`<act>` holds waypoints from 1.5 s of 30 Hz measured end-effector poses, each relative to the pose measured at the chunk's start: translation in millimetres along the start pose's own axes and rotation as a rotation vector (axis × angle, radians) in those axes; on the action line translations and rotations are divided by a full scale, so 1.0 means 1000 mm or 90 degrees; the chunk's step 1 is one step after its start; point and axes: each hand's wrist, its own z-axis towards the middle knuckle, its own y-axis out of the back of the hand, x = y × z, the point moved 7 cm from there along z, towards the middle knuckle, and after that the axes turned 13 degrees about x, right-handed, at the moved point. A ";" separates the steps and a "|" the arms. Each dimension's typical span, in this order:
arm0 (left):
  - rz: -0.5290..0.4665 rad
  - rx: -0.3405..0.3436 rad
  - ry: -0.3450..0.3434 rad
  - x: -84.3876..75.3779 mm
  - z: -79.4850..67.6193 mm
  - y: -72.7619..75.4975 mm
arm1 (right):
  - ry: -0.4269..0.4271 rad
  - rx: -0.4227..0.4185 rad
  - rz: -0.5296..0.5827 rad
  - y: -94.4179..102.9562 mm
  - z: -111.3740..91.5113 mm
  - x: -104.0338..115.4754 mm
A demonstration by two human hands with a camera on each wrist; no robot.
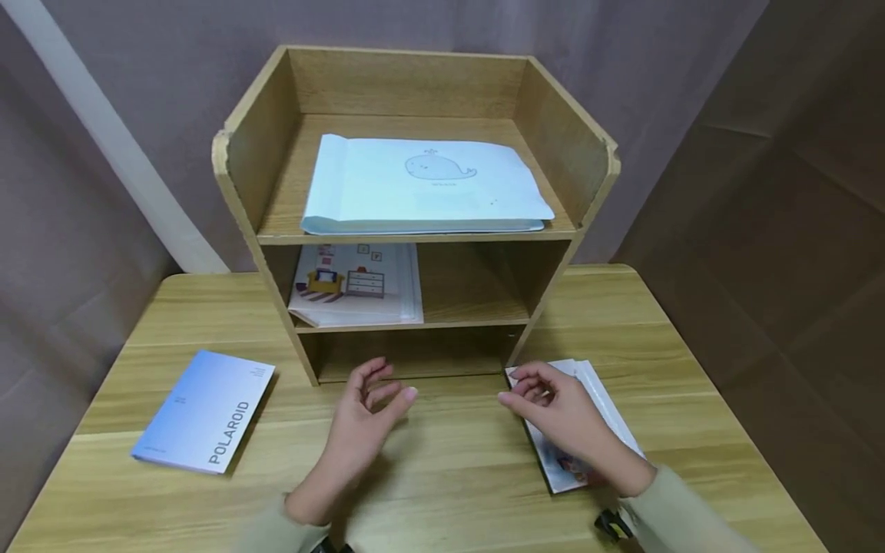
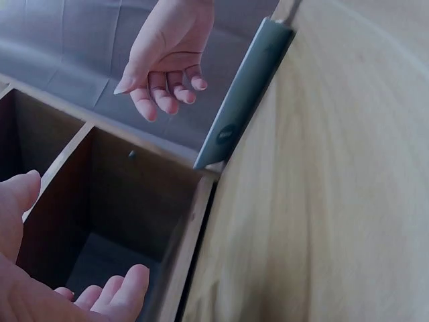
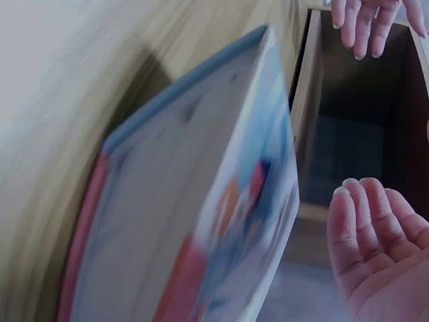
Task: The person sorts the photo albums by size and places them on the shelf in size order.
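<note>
My left hand (image 1: 362, 430) hovers over the table in front of the wooden shelf (image 1: 408, 326), fingers loosely bent and holding nothing. To the right, my right hand (image 1: 563, 415) is above a thick book (image 1: 561, 475) on the table and hides part of its cover. That hand's fingers are relaxed, with nothing between them. In the right wrist view the book (image 3: 241, 221) shows its page edges and a blue, red and orange cover, apart from the fingers (image 3: 365, 221). Its greenish spine (image 2: 244, 94) appears in the left wrist view.
A blue and white book marked POLAROID (image 1: 207, 415) lies at the left of the table. On the top shelf rests a pale book with a whale drawing (image 1: 429, 184). The middle shelf bears a book with a furniture picture (image 1: 356, 284) at its left.
</note>
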 end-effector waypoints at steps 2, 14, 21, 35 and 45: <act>0.007 0.018 0.008 0.005 0.000 -0.008 | -0.002 -0.009 -0.026 0.008 -0.006 -0.005; 0.024 0.089 0.060 0.019 0.002 -0.055 | -0.076 -0.034 -0.126 0.040 -0.027 -0.041; -0.007 0.110 0.078 0.021 0.005 -0.077 | -0.142 -0.043 -0.226 0.056 -0.035 -0.053; -0.094 0.161 0.147 0.058 0.008 -0.135 | -0.279 -0.001 -0.187 0.067 -0.038 -0.087; -0.090 0.237 0.166 0.065 0.021 -0.156 | -0.367 0.039 -0.109 0.059 -0.041 -0.104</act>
